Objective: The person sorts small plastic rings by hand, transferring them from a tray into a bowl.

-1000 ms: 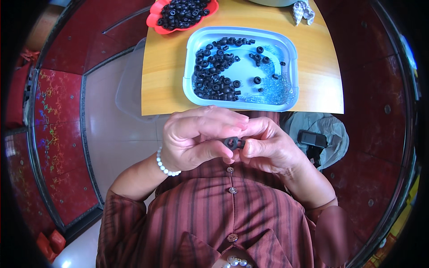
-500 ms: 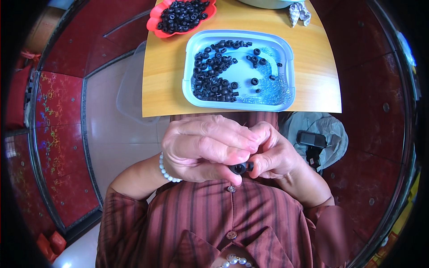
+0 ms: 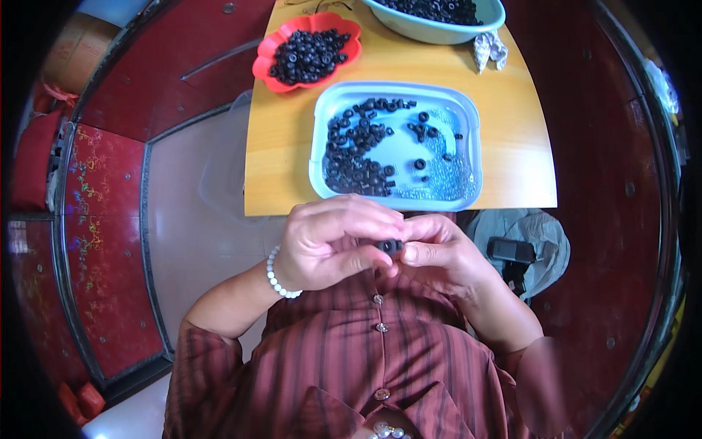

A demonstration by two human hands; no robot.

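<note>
In front of my chest, just short of the table's near edge, my two hands meet around a small round black part point(image 3: 388, 246) with a hole in its end. My left hand point(image 3: 333, 238) pinches it between thumb and fingers. On its other side, my right hand point(image 3: 444, 254) has its thumb and fingertips closed against the part. The fingers cover much of it. Beyond the hands, a light blue tray point(image 3: 319, 146) holds many loose black parts, mostly heaped on its left side, with a few scattered on the right.
A red scalloped dish point(image 3: 353, 53) of small black parts stands at the table's far left. At the far right are a pale green basin point(image 3: 417, 31) of black pieces and a shell-like object point(image 3: 490, 51). A whitish plastic bag point(image 3: 552, 245) with a dark device lies right of the table point(image 3: 278, 183).
The view has tilted, so the table sits lower in the picture and more of the basin shows. My hands look smaller and farther off, still holding the black part.
</note>
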